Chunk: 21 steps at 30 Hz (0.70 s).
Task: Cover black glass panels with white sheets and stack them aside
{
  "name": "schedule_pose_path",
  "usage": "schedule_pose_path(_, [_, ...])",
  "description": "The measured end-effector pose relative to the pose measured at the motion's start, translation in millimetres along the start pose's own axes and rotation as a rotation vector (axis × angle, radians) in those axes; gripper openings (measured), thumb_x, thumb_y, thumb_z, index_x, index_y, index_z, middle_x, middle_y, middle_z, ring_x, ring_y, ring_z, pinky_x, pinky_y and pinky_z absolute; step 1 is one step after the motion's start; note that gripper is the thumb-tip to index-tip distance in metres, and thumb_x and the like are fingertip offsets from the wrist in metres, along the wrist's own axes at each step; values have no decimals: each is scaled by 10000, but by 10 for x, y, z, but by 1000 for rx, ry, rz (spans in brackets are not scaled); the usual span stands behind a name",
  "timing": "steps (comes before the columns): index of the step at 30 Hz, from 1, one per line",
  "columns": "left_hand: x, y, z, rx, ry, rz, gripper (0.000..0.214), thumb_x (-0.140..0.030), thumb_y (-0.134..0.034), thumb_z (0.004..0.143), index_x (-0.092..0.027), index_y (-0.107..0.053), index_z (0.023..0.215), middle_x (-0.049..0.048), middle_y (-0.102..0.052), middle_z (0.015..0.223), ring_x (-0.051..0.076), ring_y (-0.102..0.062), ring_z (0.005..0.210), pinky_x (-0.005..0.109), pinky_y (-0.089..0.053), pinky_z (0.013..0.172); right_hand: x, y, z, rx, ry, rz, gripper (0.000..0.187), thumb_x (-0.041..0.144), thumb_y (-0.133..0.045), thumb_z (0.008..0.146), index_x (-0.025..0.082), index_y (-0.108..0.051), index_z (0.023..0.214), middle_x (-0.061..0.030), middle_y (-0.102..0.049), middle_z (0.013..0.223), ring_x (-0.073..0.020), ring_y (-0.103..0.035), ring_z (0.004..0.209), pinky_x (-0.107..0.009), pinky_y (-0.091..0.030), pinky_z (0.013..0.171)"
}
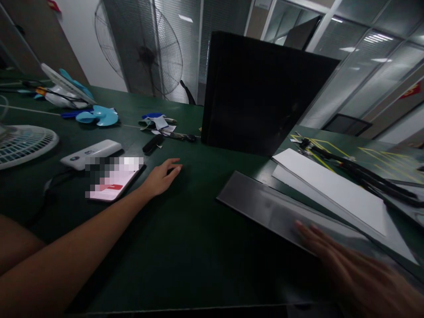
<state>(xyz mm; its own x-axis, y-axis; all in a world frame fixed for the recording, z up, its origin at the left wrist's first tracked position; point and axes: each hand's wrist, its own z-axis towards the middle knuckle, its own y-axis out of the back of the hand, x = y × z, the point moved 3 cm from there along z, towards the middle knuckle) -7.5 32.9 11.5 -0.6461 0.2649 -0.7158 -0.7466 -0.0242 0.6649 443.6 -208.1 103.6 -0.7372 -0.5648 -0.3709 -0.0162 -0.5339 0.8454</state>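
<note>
My left hand [163, 177] rests on the green tabletop [172, 247] with nothing in it, thumb and fingers apart. Just left of it lies a smartphone [114, 187] with a lit, partly blurred screen. My right hand [357, 274], smeared a little by motion, lies flat with fingers stretched out over a long, glossy dark grey panel [258, 198]. Its palm hides the near right part of the panel. Behind the panel are white flat boards [327, 190], one on another. A large black box-like object [261, 92] stands upright at the back of the table.
On the left are a white fan grille [29, 143], a white oblong device [92, 153] with a cable, and blue fan blades [99, 115]. A small black object [152, 144] lies near crumpled cloth [157, 121]. Black cables [374, 174] run along the right. A large standing fan [145, 55] is beyond.
</note>
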Motion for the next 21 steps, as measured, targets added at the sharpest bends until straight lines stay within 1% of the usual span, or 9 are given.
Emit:
schedule_pose_path(2, [27, 12, 10, -60, 2, -38, 547, -551, -426, 1006, -197, -542, 1406, 92, -720, 1324, 276, -655, 1234, 430, -481, 1044, 409, -95, 211, 19, 116, -17, 631, 75, -441, 838, 152, -529, 1459, -97, -560, 1466, -232, -633, 1230, -333, -612, 877])
schedule_pose_path(5, [13, 56, 5, -152, -17, -64, 531, -550, -364, 1035, -189, -636, 1313, 87, -742, 1281, 261, -642, 1254, 423, -451, 1091, 744, -261, 504, 7, 115, 2, 379, 107, -469, 882, 127, -655, 1211, -171, -592, 1411, -333, -661, 1170, -448, -603, 882])
schedule_pose_path(8, [-41, 105, -23, -185, -35, -41, 555, -555, -327, 1049, -195, -695, 1257, 84, -731, 1303, 270, -644, 1256, 441, -441, 1116, 877, -484, 734, 49, 118, 60, 301, 174, -517, 935, 131, -670, 1191, -178, -586, 1417, -375, -640, 1197, -494, -592, 906])
schedule_pose_path(10, [-82, 119, -45, -161, -65, 13, 556, -559, -333, 1048, -207, -696, 1281, 79, -692, 1372, 282, -624, 1289, 463, -429, 1135, 901, -655, 877, 98, 155, 144, 298, 239, -512, 989, 160, -663, 1233, -135, -569, 1453, -350, -594, 1277, -494, -573, 962])
schedule_pose_path(12, [-127, 100, -63, -80, -141, 79, 553, -558, -347, 1046, -213, -673, 1329, 78, -613, 1476, 282, -573, 1355, 469, -397, 1170, 842, -832, 1034, 164, 244, 275, 340, 361, -483, 1035, 193, -647, 1281, -88, -544, 1492, -303, -531, 1359, -481, -537, 1033])
schedule_pose_path(14, [-162, 46, -79, 72, -236, 180, 560, -566, -377, 1034, -219, -633, 1391, 80, -509, 1572, 282, -493, 1432, 473, -352, 1204, 619, -1010, 1204, 229, 317, 399, 415, 462, -469, 1039, 218, -622, 1338, -62, -525, 1515, -254, -495, 1396, -450, -492, 1094])
schedule_pose_path(16, [-177, -8, -98, 230, -297, 323, 590, -584, -420, 1013, -239, -565, 1469, 78, -411, 1634, 297, -380, 1506, 500, -293, 1232, 161, -1196, 1366, 252, 193, 443, 445, 485, -497, 1018, 242, -605, 1375, -51, -534, 1510, -214, -497, 1391, -404, -446, 1137])
schedule_pose_path(18, [-177, -19, -113, 307, -298, 455, 619, -594, -433, 1004, -265, -497, 1525, 73, -349, 1663, 316, -290, 1544, 539, -251, 1241, -494, -1390, 1440, 198, -210, 376, 441, 484, -528, 984, 275, -613, 1362, -32, -573, 1469, -211, -516, 1366, -393, -405, 1165])
schedule_pose_path(21, [-186, 30, -131, 297, -242, 569, 609, -578, -415, 1009, -276, -485, 1534, 77, -359, 1661, 328, -324, 1530, 553, -296, 1217, -1312, -1677, 1278, 133, -572, 271, 547, 492, -397, 1004, 123, -585, 1361, -212, -589, 1389, -343, -555, 1291, -545, -419, 1103])
